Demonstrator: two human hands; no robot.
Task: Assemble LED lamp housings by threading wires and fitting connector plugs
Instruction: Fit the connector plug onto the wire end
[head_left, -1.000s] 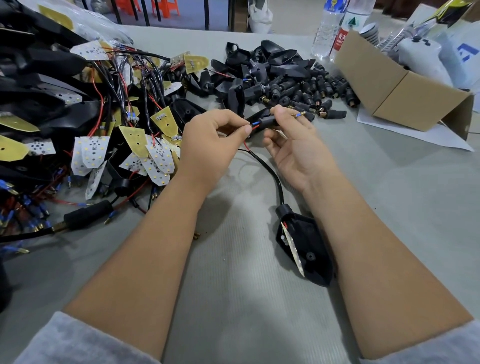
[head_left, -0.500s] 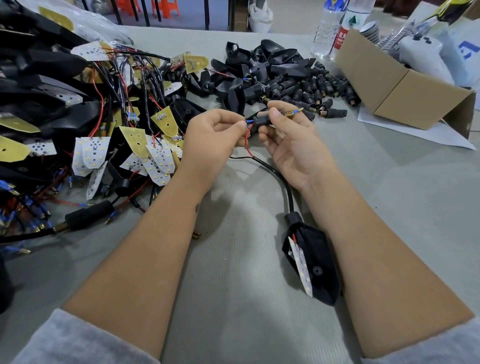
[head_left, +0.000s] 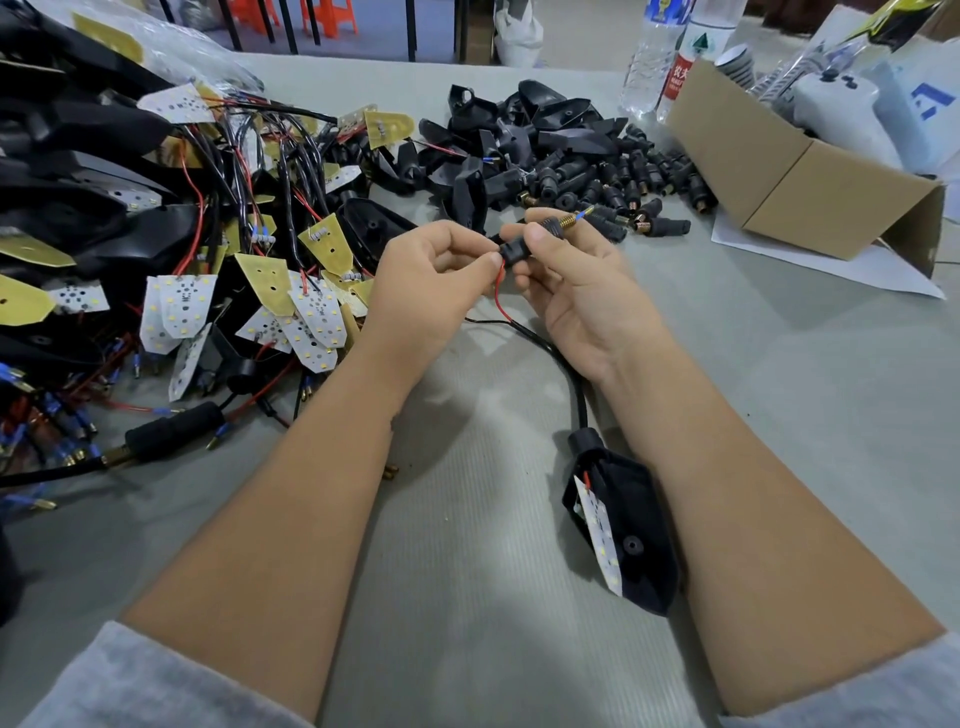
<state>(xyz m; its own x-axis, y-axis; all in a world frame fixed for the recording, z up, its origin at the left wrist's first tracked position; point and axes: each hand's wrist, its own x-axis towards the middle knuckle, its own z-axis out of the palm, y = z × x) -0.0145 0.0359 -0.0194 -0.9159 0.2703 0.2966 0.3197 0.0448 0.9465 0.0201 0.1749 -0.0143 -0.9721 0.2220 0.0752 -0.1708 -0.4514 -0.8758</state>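
My right hand (head_left: 576, 280) pinches a black connector plug (head_left: 524, 244) with a brass threaded tip and a blue wire end poking out of it. My left hand (head_left: 426, 286) pinches the red wire (head_left: 497, 296) just left of the plug. From there a black cable (head_left: 566, 364) curves down to a black lamp housing (head_left: 631, 530) lying on the table (head_left: 467, 597) beside my right forearm, with a white LED board (head_left: 600, 535) leaning at its left side.
A heap of black housings, yellow and white LED boards and red and black wires (head_left: 171, 249) fills the left. Loose black plugs and housings (head_left: 561, 156) lie at the back centre. A cardboard box (head_left: 800, 176) and plastic bottles (head_left: 670, 52) stand at the back right.
The plug has slid further along the wires toward my left hand, and its brass tip and blue wire end stick out more. The lamp housing has been dragged nearer along the table.
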